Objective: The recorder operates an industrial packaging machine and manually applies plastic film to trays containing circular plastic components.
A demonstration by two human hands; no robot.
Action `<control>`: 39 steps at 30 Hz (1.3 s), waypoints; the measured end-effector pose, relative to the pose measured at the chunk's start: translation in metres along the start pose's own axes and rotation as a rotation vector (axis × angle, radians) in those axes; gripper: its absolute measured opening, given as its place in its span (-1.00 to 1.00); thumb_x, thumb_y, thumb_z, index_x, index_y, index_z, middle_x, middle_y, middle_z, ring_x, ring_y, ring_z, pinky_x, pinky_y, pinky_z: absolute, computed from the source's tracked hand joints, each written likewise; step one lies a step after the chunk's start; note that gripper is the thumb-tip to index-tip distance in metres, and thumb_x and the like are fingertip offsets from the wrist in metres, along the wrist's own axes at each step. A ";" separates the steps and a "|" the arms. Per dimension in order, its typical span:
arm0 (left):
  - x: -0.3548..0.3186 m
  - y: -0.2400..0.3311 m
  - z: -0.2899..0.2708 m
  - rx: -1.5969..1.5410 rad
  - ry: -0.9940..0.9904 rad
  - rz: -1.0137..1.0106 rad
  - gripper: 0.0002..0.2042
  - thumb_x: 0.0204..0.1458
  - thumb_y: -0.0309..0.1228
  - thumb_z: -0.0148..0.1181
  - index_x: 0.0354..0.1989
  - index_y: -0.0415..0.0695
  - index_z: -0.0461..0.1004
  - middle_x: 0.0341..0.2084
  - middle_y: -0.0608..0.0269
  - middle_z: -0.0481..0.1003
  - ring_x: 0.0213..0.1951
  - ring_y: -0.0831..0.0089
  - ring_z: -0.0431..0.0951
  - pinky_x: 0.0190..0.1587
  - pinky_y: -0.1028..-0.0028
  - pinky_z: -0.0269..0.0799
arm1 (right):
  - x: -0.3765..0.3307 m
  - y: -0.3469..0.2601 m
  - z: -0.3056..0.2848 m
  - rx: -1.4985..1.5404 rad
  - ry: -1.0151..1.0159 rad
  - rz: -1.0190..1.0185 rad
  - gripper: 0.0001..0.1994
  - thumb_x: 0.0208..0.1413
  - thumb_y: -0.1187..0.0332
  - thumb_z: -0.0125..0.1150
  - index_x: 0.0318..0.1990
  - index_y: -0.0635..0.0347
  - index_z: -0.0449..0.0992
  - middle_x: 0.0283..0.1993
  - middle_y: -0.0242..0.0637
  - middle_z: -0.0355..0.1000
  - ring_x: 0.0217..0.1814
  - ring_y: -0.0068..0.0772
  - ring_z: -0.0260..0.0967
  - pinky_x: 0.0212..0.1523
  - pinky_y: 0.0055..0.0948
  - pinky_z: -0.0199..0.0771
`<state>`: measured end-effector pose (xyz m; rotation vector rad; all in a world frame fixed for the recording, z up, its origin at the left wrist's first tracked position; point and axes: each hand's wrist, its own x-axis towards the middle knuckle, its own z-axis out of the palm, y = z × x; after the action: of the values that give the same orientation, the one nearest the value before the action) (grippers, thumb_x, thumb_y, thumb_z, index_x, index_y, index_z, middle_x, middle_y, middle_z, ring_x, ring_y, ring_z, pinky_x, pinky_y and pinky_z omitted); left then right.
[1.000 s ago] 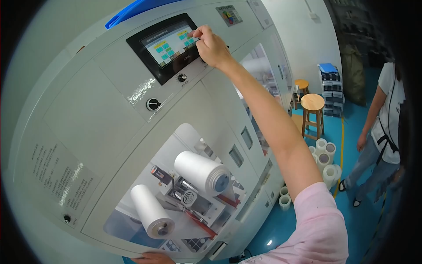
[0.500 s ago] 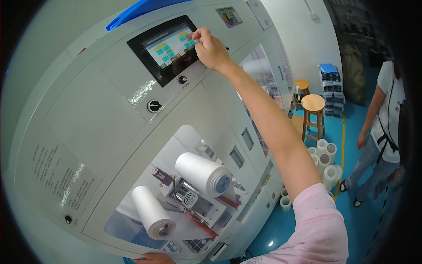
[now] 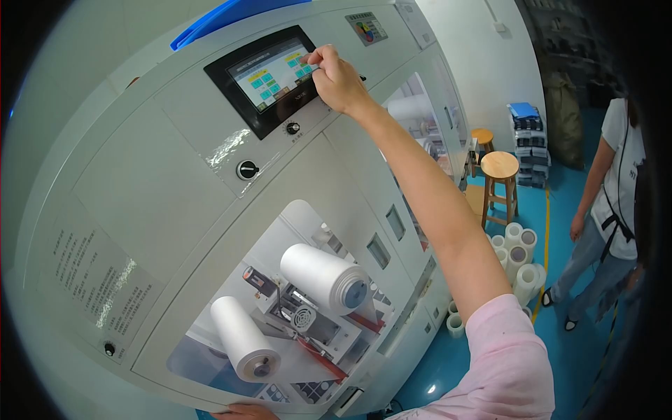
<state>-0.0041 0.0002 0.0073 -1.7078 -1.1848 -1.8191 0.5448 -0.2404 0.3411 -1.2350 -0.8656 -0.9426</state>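
My right hand [image 3: 338, 78] is raised to the touchscreen [image 3: 269, 80] on the front of a large pale machine [image 3: 182, 140]. Its index finger reaches the right part of the screen, the other fingers are curled in, and nothing is seen in it. Black rotary knobs [image 3: 246, 170] sit below the screen. At the lower edge of the picture my left hand [image 3: 245, 411] lies against the bottom of the machine front, fingers stretched out and partly cut off. Through the window above it show two white film rolls [image 3: 323, 277] on a mechanism with a motor.
Wooden stools [image 3: 500, 166] stand beyond the machine at the right. White rolls [image 3: 516, 255] are grouped on the blue floor [image 3: 437, 374] near a yellow line. A person in a white shirt [image 3: 619, 178] stands at far right. A blue folder-like sheet [image 3: 231, 19] lies atop the machine.
Almost nothing differs. The view has shifted very slightly, and my right hand stays at the touchscreen.
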 end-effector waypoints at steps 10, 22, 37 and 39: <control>0.003 0.019 -0.008 0.003 -0.030 -0.023 -0.45 0.35 -0.35 -0.17 0.36 -0.50 -0.09 0.19 -0.52 0.16 0.14 -0.27 0.32 0.20 -0.01 0.27 | 0.000 0.008 0.002 -0.001 0.067 -0.091 -0.72 0.10 0.40 -0.10 -0.03 0.27 0.29 -0.19 0.03 0.53 -0.11 0.17 0.48 -0.06 -0.02 0.43; -0.008 -0.026 0.011 -0.029 0.008 -0.025 -0.47 0.35 -0.43 -0.15 0.38 -0.45 -0.09 0.22 -0.39 0.18 0.15 -0.14 0.35 0.19 0.10 0.33 | -0.001 0.002 0.001 0.006 0.033 -0.003 -0.80 0.12 0.49 -0.11 -0.08 0.22 0.24 0.02 -0.13 0.54 0.00 -0.05 0.48 0.06 -0.21 0.42; 0.000 -0.005 0.002 -0.108 0.021 -0.014 -0.39 0.34 -0.28 -0.12 0.37 -0.49 -0.10 0.19 -0.52 0.17 0.14 -0.26 0.34 0.18 -0.02 0.29 | 0.000 0.004 0.002 0.024 0.034 -0.006 -0.80 0.12 0.50 -0.11 -0.08 0.23 0.24 0.01 -0.12 0.54 0.00 -0.06 0.48 0.05 -0.21 0.42; 0.001 -0.003 0.001 -0.113 0.019 -0.018 -0.39 0.34 -0.27 -0.11 0.37 -0.49 -0.11 0.19 -0.53 0.17 0.14 -0.27 0.34 0.18 -0.03 0.29 | 0.000 0.003 0.002 0.021 0.036 -0.008 -0.80 0.12 0.50 -0.11 -0.08 0.23 0.24 0.01 -0.12 0.54 0.00 -0.06 0.48 0.05 -0.21 0.42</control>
<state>-0.0060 0.0032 0.0071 -1.7418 -1.1125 -1.9420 0.5478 -0.2378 0.3399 -1.1940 -0.8504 -0.9570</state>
